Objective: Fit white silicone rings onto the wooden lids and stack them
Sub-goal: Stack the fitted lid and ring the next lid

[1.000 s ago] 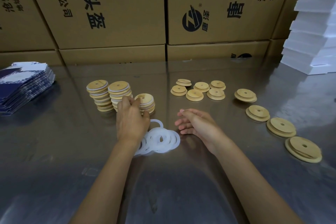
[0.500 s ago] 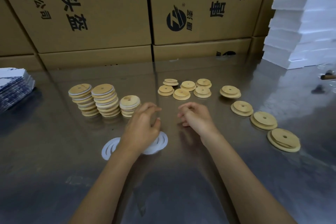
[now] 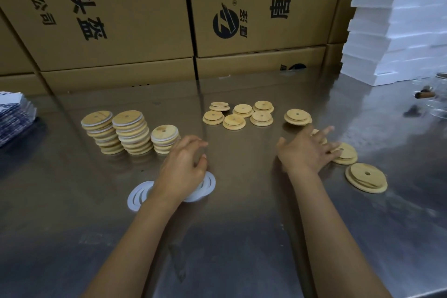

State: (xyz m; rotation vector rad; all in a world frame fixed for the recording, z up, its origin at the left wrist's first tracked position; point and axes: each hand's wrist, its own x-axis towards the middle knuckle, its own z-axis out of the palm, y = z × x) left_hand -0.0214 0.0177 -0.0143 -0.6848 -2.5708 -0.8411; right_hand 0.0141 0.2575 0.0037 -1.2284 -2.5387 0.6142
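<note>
**Head view: two hands among lids and rings on a steel table**

The head camera looks down on a reflective steel table [image 3: 72,213]. At centre left stand three stacks of ringed wooden lids [image 3: 131,135]: two tall ones and a shorter third [image 3: 165,139] to their right. The exact count in each stack cannot be told.

At upper centre lies a cluster of six bare wooden lids [image 3: 238,113], and a seventh lid [image 3: 298,116] sits just right of it. Further right, three more lids trail toward the right edge: one mostly hidden under the right hand, one [image 3: 346,153] at its fingertips and the nearest lid [image 3: 366,178] apart.

The left hand [image 3: 183,167] hovers with fingers loosely curled over a small pile of white silicone rings [image 3: 140,195]; whether it pinches one cannot be told. The right hand [image 3: 306,150] reaches out with fingers spread, touching the lids beneath them.

Cardboard boxes [image 3: 108,19] fill the top, white foam sheets [image 3: 396,19] the upper right, and printed blue-and-white cartons [image 3: 14,118] the left edge.
</note>
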